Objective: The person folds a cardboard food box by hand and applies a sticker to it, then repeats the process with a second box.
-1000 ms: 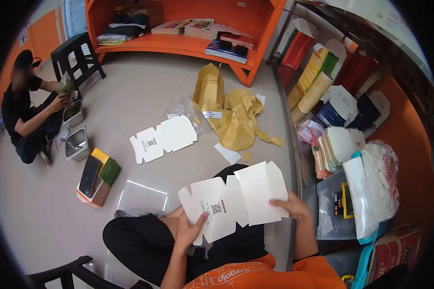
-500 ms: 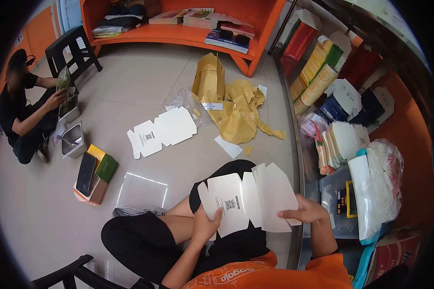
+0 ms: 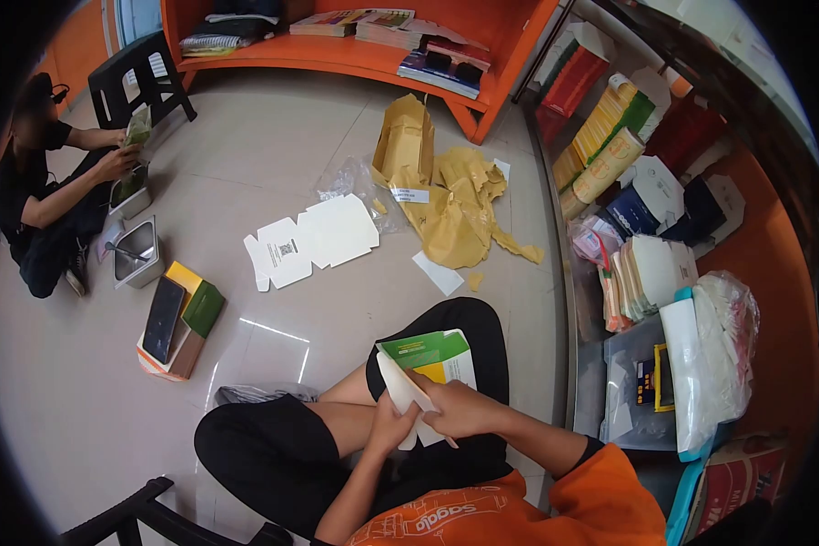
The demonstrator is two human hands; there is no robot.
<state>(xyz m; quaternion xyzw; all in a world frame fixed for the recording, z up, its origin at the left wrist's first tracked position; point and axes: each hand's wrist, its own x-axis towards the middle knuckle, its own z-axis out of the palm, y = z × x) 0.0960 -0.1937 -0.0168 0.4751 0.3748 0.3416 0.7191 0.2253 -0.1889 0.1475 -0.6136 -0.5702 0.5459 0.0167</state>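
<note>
A carton blank (image 3: 437,353), partly folded, lies over my lap with its green and yellow printed face showing at the top and a white flap standing up on the left. My left hand (image 3: 394,422) is closed on the lower left part of the carton. Beside it, my right hand (image 3: 452,407) grips the folded part from the right, close to my left fingers. Another white flat blank (image 3: 323,238) with a small printed code lies on the floor ahead.
Torn brown paper (image 3: 450,205) and clear plastic lie ahead. A phone (image 3: 163,318) rests on cartons at left, near a metal tray (image 3: 138,251). Another person (image 3: 45,196) sits at far left, holding a bag. A shelf of cartons (image 3: 642,196) stands at right.
The carton blank in my hands has gone from spread out, white side up, to partly folded with green and yellow showing. My right hand has moved left, beside my left hand.
</note>
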